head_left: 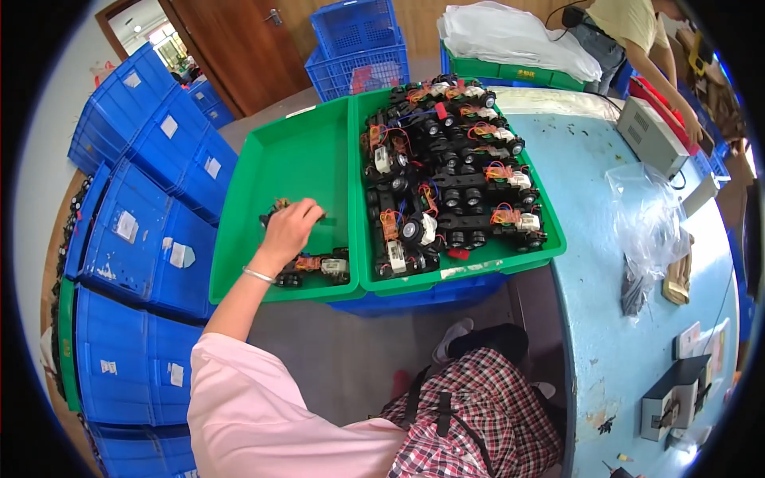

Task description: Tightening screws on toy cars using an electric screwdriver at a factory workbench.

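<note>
My left hand, with a bracelet on its wrist, is over the left green tray. Its fingers are closed on a toy car chassis, mostly hidden beneath them; a dark part with some orange shows beside the hand. Just below lies a second chassis, with a white motor housing, an orange circuit board and black wheels. In the right green tray, many similar black chassis with red wires are packed closely in rows. My right hand is out of view.
Blue crates are stacked along the left. A light-blue table on the right carries a clear plastic bag and a grey metal box. Another person reaches down at the far right. A wooden door stands behind.
</note>
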A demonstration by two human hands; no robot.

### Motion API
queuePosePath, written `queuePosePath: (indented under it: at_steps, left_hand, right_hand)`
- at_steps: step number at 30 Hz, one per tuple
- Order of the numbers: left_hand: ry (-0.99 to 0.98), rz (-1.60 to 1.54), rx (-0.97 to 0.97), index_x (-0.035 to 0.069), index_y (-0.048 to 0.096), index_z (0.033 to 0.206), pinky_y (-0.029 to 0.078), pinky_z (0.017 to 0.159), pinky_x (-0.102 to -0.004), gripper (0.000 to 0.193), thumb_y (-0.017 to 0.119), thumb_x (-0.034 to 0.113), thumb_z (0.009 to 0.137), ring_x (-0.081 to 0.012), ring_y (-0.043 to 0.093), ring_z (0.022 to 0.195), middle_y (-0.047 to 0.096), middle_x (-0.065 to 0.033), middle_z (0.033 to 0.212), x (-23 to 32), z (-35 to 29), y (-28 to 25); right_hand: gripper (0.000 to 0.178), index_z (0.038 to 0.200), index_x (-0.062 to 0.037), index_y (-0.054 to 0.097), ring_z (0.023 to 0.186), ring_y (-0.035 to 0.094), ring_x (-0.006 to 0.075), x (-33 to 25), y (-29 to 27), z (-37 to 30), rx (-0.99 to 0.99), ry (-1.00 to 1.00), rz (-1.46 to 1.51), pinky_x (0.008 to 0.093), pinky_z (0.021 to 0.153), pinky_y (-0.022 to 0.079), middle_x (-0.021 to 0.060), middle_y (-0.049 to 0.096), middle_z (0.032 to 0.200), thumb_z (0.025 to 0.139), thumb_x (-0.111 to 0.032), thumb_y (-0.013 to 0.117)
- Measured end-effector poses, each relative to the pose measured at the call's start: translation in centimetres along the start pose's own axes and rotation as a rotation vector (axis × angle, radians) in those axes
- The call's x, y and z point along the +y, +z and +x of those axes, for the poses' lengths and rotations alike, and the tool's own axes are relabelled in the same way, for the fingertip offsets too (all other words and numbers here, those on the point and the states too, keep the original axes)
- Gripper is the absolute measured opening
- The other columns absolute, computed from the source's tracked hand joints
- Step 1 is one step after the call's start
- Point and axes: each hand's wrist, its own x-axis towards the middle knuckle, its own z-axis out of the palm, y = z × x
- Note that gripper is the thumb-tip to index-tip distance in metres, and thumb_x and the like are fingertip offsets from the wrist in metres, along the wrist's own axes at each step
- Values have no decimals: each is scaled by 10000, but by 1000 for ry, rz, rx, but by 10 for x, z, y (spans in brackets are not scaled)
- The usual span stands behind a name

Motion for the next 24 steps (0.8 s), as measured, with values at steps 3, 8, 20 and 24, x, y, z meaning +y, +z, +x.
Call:
queuePosePath:
  at_steps: [3,8,20,24]
  left_hand:
    - [-27,-81,-36,72,521,892,490,649,-369,194,611,70,721,-268,560,788,521,-81,887,11,21,4]
    - [-171,-227,-336,49,573,892,466,747,-425,272,703,187,698,-322,561,875,579,-129,899,-3,52,23]
    - [-722,129,-825,53,580,1150,456,886,-398,733,591,622,687,-315,534,1100,541,-172,1213,-39,77,45]
    - [-807,197,-827,84,600,1131,455,894,-388,747,653,618,612,-301,544,1091,557,-140,1204,-66,82,81]
  right_hand:
    - [190,772,-57,510,672,534,197,10,20,-9,-375,-6,104,330,681,406,91,566,719,840,-234,488]
    - [180,704,-71,505,614,493,182,29,68,-21,-117,71,31,313,647,405,68,518,655,807,-219,515]
    - [198,612,-96,477,471,410,172,46,106,-32,279,-31,-140,311,527,387,31,428,533,765,-195,553]
    - [207,605,-101,472,456,401,168,50,119,-32,318,-36,-152,307,510,376,29,427,527,748,-200,585]
